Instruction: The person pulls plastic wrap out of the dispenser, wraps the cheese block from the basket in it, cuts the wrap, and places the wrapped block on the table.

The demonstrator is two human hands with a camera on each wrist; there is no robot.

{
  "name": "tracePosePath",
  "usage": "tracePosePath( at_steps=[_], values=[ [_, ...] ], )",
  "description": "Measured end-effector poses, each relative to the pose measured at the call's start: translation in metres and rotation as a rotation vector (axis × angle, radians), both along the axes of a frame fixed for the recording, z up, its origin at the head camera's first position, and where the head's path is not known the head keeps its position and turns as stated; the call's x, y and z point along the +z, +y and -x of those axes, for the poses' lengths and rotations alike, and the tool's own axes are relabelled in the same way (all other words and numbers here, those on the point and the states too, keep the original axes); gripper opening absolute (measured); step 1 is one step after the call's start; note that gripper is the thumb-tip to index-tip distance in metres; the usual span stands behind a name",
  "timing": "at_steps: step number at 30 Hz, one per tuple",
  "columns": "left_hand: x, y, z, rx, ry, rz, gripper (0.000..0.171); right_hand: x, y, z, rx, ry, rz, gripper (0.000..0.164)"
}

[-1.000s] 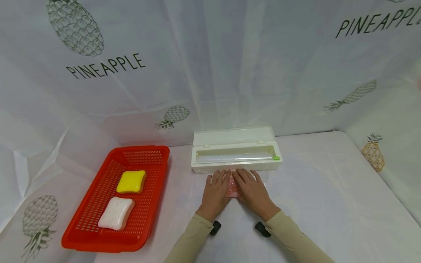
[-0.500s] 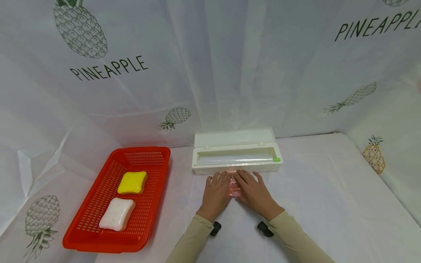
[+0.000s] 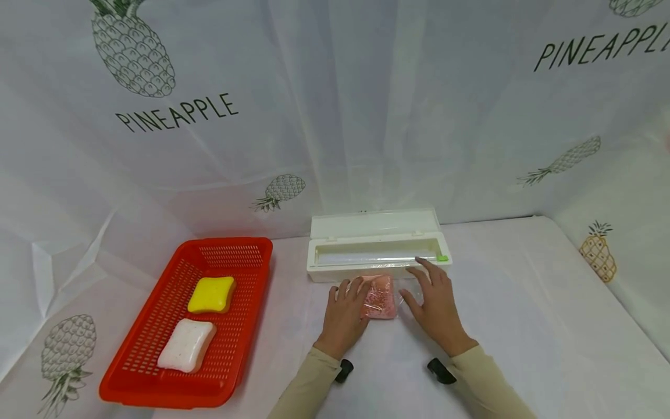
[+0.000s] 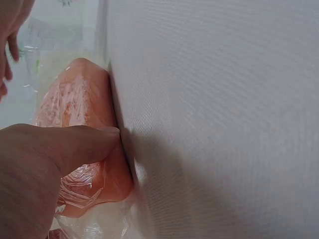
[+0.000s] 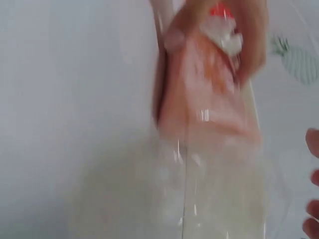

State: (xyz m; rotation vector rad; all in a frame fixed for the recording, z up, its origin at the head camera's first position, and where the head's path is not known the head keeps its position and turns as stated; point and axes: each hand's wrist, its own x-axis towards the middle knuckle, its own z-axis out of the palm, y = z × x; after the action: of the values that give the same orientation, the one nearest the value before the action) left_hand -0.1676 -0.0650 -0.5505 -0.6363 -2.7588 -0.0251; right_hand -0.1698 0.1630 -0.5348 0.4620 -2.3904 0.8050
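A pink pillow-shaped block (image 3: 380, 298) wrapped in clear cling film lies on the white table in front of the cling film dispenser (image 3: 361, 278). My left hand (image 3: 342, 314) grips its left end, thumb (image 4: 84, 144) against the near side and fingers over the top. To the right of the block, my right hand (image 3: 434, 305) is off it with the fingers spread, reaching toward the dispenser's front. In the right wrist view, a loose flap of film (image 5: 184, 194) spreads out from the block's right end, and my right fingertips show at the right edge.
The dispenser's lid (image 3: 374, 223) stands raised against the patterned curtain, with a film roll (image 3: 366, 256) inside and a green slider (image 3: 442, 258) at its right end. On the left, a red basket (image 3: 250, 326) holds a yellow block (image 3: 211, 294) and a white block (image 3: 185, 344).
My right hand has let go of the block and moved right, its fingers spreading. The left hand stays on the block, which has shifted slightly right and shows more of its top.
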Motion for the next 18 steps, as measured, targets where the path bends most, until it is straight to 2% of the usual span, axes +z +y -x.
tracePosePath(
  at_steps=[4, 8, 13, 18],
  values=[
    [0.002, 0.001, 0.000, 0.005, -0.024, 0.000, 0.080, -0.001, 0.022, 0.011, -0.117, 0.003, 0.104, 0.071],
    [0.002, 0.001, 0.000, 0.003, -0.019, 0.004, 0.079, -0.004, 0.042, 0.024, -0.191, -0.066, 0.148, 0.082],
    [0.002, 0.001, 0.000, 0.001, -0.002, 0.011, 0.077, -0.008, 0.057, 0.034, -0.183, -0.157, 0.154, 0.088],
    [0.000, 0.002, 0.000, -0.006, 0.022, 0.008, 0.080, -0.012, 0.066, 0.042, -0.172, -0.195, 0.104, 0.089]
  ],
)
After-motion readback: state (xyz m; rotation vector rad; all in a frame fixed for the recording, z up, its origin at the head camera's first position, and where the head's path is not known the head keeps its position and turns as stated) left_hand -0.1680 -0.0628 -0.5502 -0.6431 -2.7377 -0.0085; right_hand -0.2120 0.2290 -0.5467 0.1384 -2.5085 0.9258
